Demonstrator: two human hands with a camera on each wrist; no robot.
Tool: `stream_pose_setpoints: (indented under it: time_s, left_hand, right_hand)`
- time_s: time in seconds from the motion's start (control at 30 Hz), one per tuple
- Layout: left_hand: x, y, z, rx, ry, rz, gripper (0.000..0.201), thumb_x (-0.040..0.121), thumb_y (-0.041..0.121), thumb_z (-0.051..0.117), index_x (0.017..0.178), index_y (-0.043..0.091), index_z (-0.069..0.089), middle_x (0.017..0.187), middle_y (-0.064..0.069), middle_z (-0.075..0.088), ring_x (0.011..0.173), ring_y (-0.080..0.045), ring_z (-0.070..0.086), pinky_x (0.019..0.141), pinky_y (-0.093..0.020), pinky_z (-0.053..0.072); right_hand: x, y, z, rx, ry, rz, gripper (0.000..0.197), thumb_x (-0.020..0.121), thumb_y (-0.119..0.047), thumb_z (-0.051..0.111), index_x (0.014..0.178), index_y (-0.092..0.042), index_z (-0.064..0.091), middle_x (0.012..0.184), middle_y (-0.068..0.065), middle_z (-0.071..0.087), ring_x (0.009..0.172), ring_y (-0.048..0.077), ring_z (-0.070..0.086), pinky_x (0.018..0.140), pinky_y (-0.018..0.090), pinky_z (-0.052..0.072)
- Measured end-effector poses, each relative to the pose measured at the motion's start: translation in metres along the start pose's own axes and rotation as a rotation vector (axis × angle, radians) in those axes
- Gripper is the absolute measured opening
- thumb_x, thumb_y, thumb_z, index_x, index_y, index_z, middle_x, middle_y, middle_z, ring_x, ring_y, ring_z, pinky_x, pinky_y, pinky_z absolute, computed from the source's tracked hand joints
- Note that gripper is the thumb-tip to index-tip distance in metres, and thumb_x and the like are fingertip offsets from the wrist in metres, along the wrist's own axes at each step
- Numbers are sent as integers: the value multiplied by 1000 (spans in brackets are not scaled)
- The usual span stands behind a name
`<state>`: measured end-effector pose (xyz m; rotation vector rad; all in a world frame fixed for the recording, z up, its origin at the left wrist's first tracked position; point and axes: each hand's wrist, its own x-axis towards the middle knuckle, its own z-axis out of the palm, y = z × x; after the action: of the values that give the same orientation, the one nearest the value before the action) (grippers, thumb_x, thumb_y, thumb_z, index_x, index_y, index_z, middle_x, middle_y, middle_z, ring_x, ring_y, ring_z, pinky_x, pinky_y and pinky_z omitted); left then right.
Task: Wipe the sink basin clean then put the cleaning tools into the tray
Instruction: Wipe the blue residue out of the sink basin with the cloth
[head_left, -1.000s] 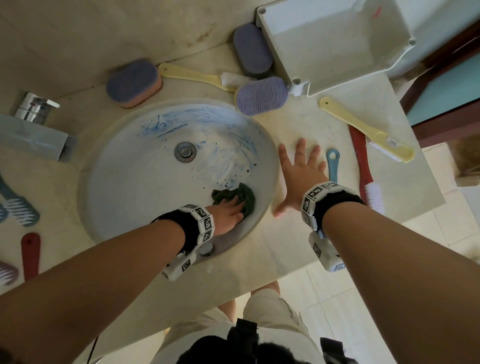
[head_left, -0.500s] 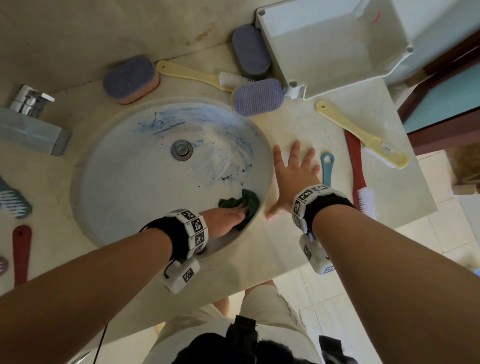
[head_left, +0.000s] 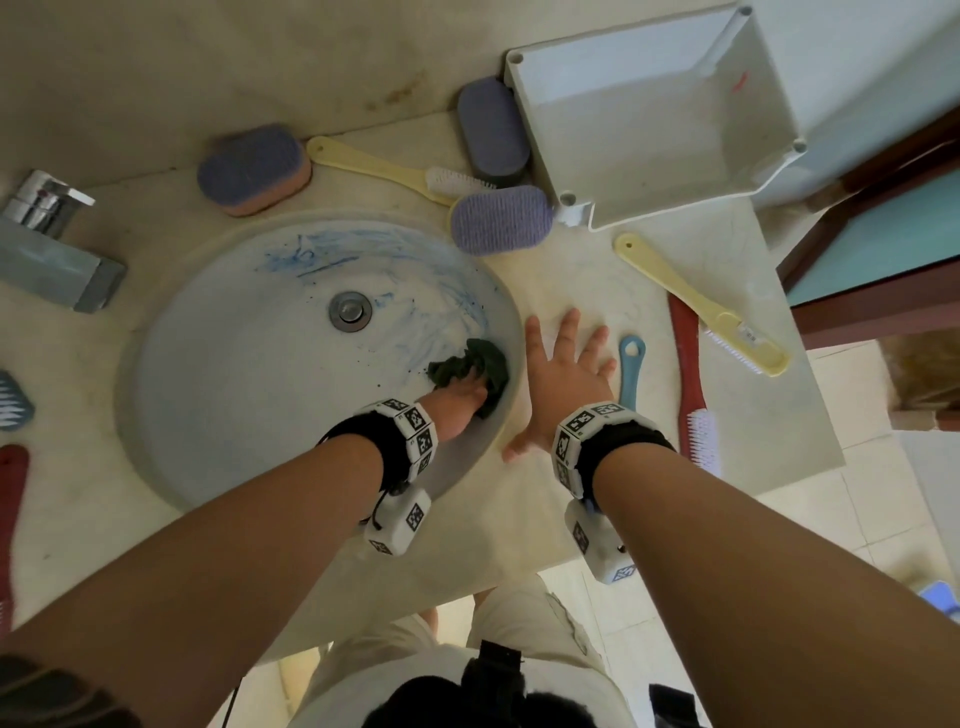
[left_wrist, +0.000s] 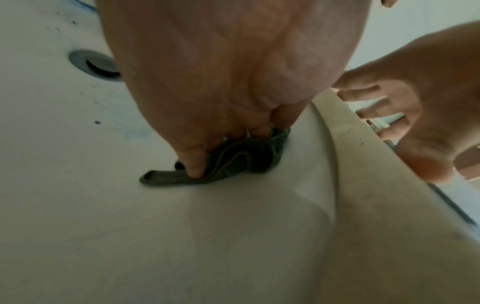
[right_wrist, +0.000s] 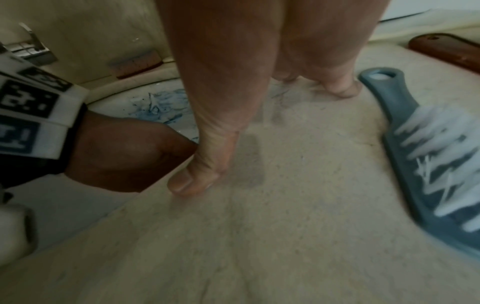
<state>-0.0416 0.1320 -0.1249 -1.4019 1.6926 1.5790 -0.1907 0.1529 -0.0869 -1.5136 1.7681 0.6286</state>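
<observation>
While the left hand (head_left: 460, 400) presses a bunched green cloth (head_left: 475, 364) with curled fingers (left_wrist: 192, 162), right hand (head_left: 563, 384) flat on the table (head_left: 571, 270), blue smears (head_left: 363, 249) might merely spread.

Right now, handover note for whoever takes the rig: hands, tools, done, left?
Left hand: presses the dark green cloth against the right wall of the sink basin.
Right hand: flat on the counter, holds nothing.
Tray: no tools in it yet; brushes and sponges lie around on the counter.
Done: near half of the basin looks clean.
Left: blue smears beyond the drain, then tools into the tray.
</observation>
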Motion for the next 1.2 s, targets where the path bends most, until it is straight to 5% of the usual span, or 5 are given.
stream_pose_setpoints:
  time_s: [0.23,0.53,0.7,0.97,1.2]
  left_hand:
    - [-18,-11,11,-131,-53,-130,54,105,39,27,147,6,31,155,-15,28,143,-27,26,114,-31,19]
    - [5,-4,3,-20,-35,-79,49,106,19,27,152,6,15,160,-9,7,147,-25,10,115,-30,6]
    - [21,-10,-14,210,-18,24,55,105,29,26,154,16,4,161,-8,-7,148,-28,-5,118,-36,-4]
    - [-2,-11,-6,283,-43,79,49,104,30,32,152,23,24,158,-9,21,142,-27,26,112,-29,20]
    - [11,-20,-8,377,-71,125,50,105,30,27,153,24,16,161,-5,7,147,-27,13,119,-36,11]
  right_hand:
    - [1,-2,-2,-24,-8,2,160,48,-54,90,147,-19,-30,148,26,-39,134,57,-27,111,69,5]
    - [4,-1,1,-32,7,8,158,50,-54,90,147,-19,-30,148,26,-38,135,57,-26,112,69,6]
    - [2,1,3,-13,19,19,157,51,-51,90,147,-24,-31,149,21,-41,135,54,-30,112,67,1]
    - [-12,-11,4,56,52,104,152,53,-43,93,150,-29,-24,155,13,-32,143,47,-20,114,63,13]
    - [-12,-11,4,54,42,113,151,54,-42,92,150,-30,-23,156,13,-31,143,46,-21,114,64,14]
